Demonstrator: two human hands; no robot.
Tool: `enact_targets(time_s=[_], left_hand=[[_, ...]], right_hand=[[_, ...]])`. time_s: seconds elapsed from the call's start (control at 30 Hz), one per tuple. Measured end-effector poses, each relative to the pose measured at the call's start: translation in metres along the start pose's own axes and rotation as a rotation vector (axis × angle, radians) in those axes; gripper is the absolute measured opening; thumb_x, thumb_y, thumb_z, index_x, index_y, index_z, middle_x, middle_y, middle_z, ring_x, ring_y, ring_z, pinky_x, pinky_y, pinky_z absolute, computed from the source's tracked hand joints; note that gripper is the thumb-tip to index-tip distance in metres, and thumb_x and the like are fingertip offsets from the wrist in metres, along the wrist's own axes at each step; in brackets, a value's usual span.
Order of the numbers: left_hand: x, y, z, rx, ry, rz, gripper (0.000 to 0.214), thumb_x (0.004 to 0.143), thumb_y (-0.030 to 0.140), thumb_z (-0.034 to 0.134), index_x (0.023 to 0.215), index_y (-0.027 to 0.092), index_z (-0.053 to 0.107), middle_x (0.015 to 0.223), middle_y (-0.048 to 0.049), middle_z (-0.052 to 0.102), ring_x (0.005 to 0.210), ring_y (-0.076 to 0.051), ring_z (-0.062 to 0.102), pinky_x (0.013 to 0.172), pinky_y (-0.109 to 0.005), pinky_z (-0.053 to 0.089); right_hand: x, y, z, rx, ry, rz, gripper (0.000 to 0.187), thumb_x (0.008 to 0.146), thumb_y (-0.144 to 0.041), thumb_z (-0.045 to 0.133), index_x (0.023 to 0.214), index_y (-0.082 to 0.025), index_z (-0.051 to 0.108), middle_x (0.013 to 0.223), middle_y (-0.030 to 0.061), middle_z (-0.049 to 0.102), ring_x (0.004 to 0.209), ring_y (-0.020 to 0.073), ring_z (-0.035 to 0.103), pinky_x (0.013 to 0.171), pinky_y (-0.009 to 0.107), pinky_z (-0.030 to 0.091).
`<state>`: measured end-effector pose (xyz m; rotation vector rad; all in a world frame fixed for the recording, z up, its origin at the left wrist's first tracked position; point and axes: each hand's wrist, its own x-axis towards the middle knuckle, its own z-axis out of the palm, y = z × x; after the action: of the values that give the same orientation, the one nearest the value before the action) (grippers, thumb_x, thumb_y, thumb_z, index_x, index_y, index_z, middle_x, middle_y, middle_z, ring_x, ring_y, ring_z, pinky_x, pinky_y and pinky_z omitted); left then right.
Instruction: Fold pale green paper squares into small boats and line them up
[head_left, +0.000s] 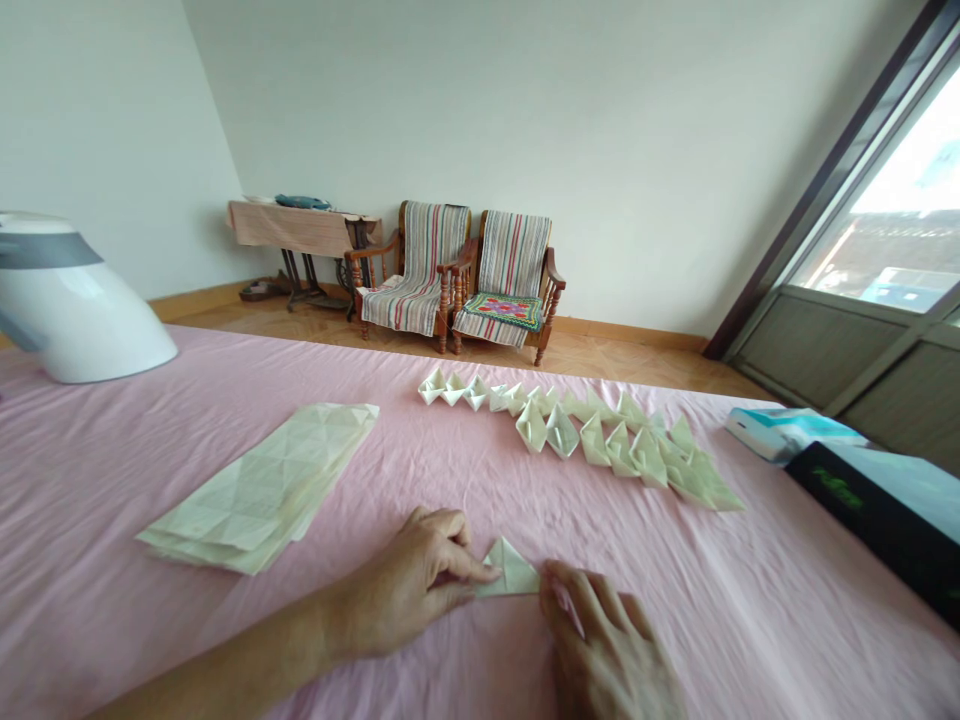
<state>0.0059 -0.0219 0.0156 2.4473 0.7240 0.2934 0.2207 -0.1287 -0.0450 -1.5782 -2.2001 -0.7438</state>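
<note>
A small folded paper triangle [511, 570] in pale green lies close in front of me on the pink cloth. My left hand [420, 575] pinches its left corner between thumb and index finger. At the right corner, the bent fingers of my right hand [600, 630] grip the paper's edge, the thumb partly hidden. Beyond my hands, several folded paper boats [619, 450] stand in two slanting rows. To the left of my left hand rests a stack of creased paper sheets [262, 480].
A white kettle [97, 310] stands at the far left of the pink-covered table [420, 660]. On the right are a blue-and-white packet [787, 432] and a black box [862, 510]. Two wooden armchairs [517, 260] and a cloth-covered sewing table [300, 228] are by the wall.
</note>
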Motion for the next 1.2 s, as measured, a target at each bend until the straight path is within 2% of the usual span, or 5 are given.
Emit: enact_targets(time_s=[0.23,0.37,0.77,1.07,1.2], left_hand=[[-0.004,-0.005,0.002,-0.048,0.047,0.024,0.019,0.095,0.025,0.056,0.100,0.028,0.073,0.082,-0.0005,0.058,0.079,-0.014,0.055,0.076,-0.027,0.038],[-0.004,-0.003,0.002,-0.074,0.114,-0.031,0.009,0.081,0.015,0.068,0.089,0.019,0.067,0.081,0.0006,0.058,0.076,-0.014,0.053,0.075,-0.027,0.039],[-0.004,-0.002,0.003,-0.035,0.120,-0.059,0.023,0.074,0.025,0.081,0.088,0.019,0.064,0.084,0.0007,0.058,0.077,-0.015,0.051,0.071,-0.026,0.039],[-0.005,0.003,0.002,-0.013,0.125,-0.085,0.025,0.073,0.018,0.080,0.091,0.018,0.063,0.084,0.0015,0.055,0.078,-0.016,0.051,0.072,-0.026,0.040],[-0.009,-0.002,0.004,0.061,0.076,0.082,0.034,0.085,0.012,0.066,0.115,0.026,0.061,0.096,-0.0016,0.053,0.086,-0.017,0.051,0.076,-0.027,0.040]], right_hand=[[0.000,-0.001,0.003,0.047,0.083,0.052,0.047,0.063,-0.002,0.046,0.107,-0.016,0.060,0.097,0.0069,0.069,0.078,0.0225,0.061,0.061,0.034,0.043],[0.007,-0.003,-0.004,0.140,0.220,0.215,0.034,0.072,-0.004,0.041,0.098,-0.018,0.058,0.094,0.0084,0.067,0.075,0.0223,0.061,0.063,0.035,0.044],[0.011,-0.005,-0.001,0.343,0.069,-0.073,0.044,0.081,-0.006,0.047,0.121,-0.019,0.057,0.110,0.0065,0.065,0.091,0.0203,0.061,0.072,0.031,0.048],[0.005,-0.005,0.001,0.238,0.031,0.031,0.041,0.073,-0.004,0.045,0.108,-0.017,0.061,0.104,0.0059,0.066,0.084,0.0213,0.059,0.070,0.035,0.045],[0.003,-0.004,0.001,0.222,0.035,0.034,0.044,0.071,-0.002,0.044,0.110,-0.016,0.060,0.105,0.0061,0.065,0.083,0.0210,0.059,0.069,0.034,0.045]])
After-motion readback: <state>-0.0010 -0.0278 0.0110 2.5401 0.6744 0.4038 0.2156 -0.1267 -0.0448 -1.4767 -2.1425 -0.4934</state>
